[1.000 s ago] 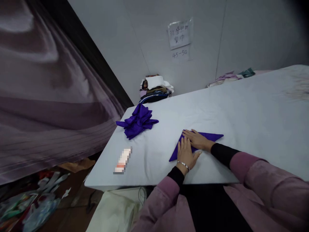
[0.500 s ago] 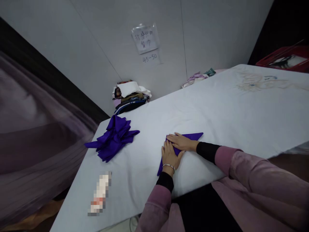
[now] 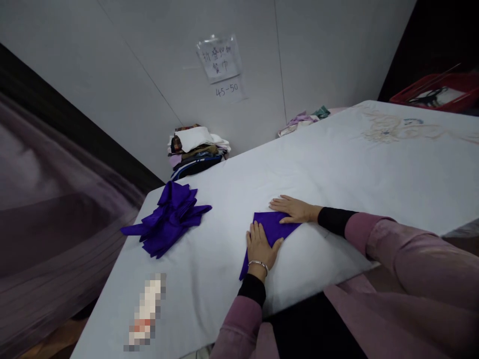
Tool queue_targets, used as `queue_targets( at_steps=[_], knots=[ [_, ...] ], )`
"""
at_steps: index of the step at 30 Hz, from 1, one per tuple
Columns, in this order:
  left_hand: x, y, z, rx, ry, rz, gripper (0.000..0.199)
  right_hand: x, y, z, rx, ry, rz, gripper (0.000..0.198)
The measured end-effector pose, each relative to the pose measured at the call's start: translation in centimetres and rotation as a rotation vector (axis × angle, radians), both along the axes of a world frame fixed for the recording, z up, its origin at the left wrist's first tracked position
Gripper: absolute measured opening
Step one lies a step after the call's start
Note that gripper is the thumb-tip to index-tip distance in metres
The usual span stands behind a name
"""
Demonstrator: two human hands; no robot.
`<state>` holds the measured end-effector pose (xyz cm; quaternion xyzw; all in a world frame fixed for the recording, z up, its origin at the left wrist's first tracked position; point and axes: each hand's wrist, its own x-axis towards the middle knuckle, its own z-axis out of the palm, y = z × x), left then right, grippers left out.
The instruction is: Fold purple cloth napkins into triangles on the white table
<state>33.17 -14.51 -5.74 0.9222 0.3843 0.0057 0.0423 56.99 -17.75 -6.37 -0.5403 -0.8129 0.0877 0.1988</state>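
Observation:
A purple cloth napkin [image 3: 276, 227], folded into a triangle, lies flat on the white-covered table [image 3: 224, 199] in front of me. My left hand [image 3: 261, 245], with a silver bracelet at the wrist, rests flat on its left side, fingers stretched out and thumb apart. Over the napkin's upper right edge lies my right hand [image 3: 295, 208], also flat with spread fingers. Both palms hide parts of the cloth. To the left sits a loose heap of purple napkins [image 3: 166, 219] with several pointed corners sticking out.
A blurred-out, long pale object [image 3: 146, 311] lies at the table's near left. Folded clothes [image 3: 198, 149] are stacked by the wall, with more cloth [image 3: 303, 122] farther right. A red basket [image 3: 441, 94] stands at the far right. A handwritten sign [image 3: 220, 62] hangs on the wall.
My right hand has slid to the right, away from my left hand, uncovering the napkin's middle. My left hand stays on the left side. The view has shifted slightly.

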Motion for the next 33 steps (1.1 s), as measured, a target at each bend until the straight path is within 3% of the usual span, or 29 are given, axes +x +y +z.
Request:
queue_targets(
  at_steps=[7, 10, 13, 18, 21, 27, 33],
  knots=[
    [0.1, -0.1, 0.1, -0.015, -0.008, -0.005, 0.089, 3.6, -1.4, -0.6, -0.037, -0.039, -0.099, 0.069],
    [0.1, -0.1, 0.0, -0.012, -0.02, 0.001, 0.089, 4.8, -1.9, -0.3, -0.115, -0.042, -0.261, 0.065],
    [0.2, -0.2, -0.2, -0.013, -0.036, 0.004, 0.087, 3.1, -2.2, 0.7, -0.086, -0.019, -0.39, 0.064],
    [0.2, -0.3, 0.1, -0.044, -0.039, 0.001, 0.089, -4.7, -1.4, 1.8, -0.056, 0.024, -0.055, 0.065],
    [0.2, -0.4, 0.3, -0.064, -0.048, -0.005, 0.09, -7.5, 0.3, 1.2, -0.107, 0.035, 0.04, 0.067],
    [0.2, -0.5, 0.2, -0.064, -0.056, 0.009, 0.095, -6.1, 3.4, -0.6, -0.13, -0.01, -0.032, 0.068],
    [0.3, -0.4, 0.2, -0.085, -0.045, 0.015, 0.094, -4.6, 3.9, -1.2, -0.088, -0.061, -0.065, 0.07]
  ],
)
